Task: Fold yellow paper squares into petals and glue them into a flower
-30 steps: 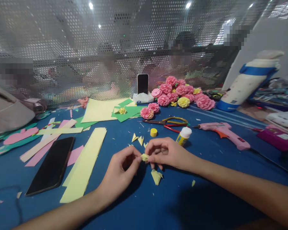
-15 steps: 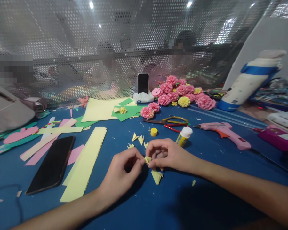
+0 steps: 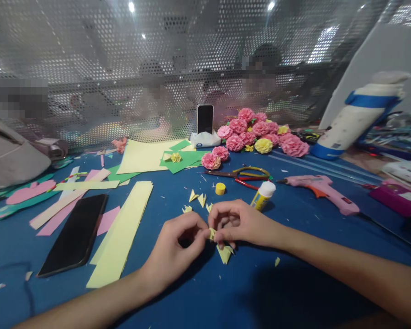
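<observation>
Between the fingertips of my two hands is a small folded piece of yellow paper [image 3: 212, 234]. My left hand [image 3: 180, 242] pinches its left side, and my right hand [image 3: 238, 224] grips its right side with thumb and forefinger. Just below my right fingers lies another folded yellow paper piece [image 3: 225, 254]. Several small yellow paper triangles [image 3: 201, 200] rest beyond my hands, one partly hidden behind the right fingers. A glue stick [image 3: 263, 195] stands uncapped behind my right wrist, its yellow cap [image 3: 220, 188] on the table to the left.
Scissors [image 3: 239, 174] and a pink glue gun [image 3: 325, 189] lie behind my right arm. To the left are a black phone [image 3: 73, 235] and yellow paper strips [image 3: 123, 235]. Pink paper flowers [image 3: 246, 132], a propped phone [image 3: 205, 119] and a bottle [image 3: 358, 116] stand farther back.
The folded paper between my fingers has tilted and moved slightly down. My right fingers have shifted a little lower around it. The other things stay where they were.
</observation>
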{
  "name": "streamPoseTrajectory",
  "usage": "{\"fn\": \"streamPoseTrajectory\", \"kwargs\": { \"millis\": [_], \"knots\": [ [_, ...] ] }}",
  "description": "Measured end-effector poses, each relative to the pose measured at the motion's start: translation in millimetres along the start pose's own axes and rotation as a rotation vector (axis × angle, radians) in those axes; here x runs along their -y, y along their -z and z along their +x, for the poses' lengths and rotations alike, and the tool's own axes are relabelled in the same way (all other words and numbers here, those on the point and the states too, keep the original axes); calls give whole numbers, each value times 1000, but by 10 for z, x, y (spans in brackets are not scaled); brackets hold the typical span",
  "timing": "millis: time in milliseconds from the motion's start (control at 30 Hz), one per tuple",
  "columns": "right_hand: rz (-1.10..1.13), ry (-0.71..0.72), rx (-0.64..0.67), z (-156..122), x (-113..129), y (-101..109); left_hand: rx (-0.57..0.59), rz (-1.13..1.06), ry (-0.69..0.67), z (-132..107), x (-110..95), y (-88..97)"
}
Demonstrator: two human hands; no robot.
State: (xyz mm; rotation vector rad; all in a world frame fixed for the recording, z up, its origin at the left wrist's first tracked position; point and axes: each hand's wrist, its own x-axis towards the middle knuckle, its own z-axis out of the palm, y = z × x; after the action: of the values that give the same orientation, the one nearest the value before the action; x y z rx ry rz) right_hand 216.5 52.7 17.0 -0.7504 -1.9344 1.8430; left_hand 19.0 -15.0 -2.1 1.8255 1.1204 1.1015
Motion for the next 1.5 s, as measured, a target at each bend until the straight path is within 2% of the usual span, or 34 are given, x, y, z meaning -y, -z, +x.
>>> {"fn": "streamPoseTrajectory", "kwargs": {
  "millis": [267, 467, 600, 867, 967, 1100, 1367, 1500],
  "knots": [
    [-7, -11, 11, -2, -34, 24, 51, 75, -95, -34, -7, -14],
    [-46, -5, 7, -9, -17, 23, 67, 66, -100, -41, -20, -21],
    [-135, 45, -35, -19, -15, 29, 51, 16, -26, -30, -29, -15],
    [-172, 139, -104, -1, 42, 22, 48, -201, 183, 52, 25, 19],
    [-236, 224, -154, -24, 53, 13, 75, -250, 211, 65, 63, 15],
    [-427, 369, -149, -42, 50, 22, 116, -295, 233, 62, 91, 10],
    [-648, 366, -62, -69, 88, 37, 113, -333, 259, 80, 71, 11],
    [-708, 376, -65, -76, 96, 24, 108, -352, 269, 87, 64, 8]
  ]
}}
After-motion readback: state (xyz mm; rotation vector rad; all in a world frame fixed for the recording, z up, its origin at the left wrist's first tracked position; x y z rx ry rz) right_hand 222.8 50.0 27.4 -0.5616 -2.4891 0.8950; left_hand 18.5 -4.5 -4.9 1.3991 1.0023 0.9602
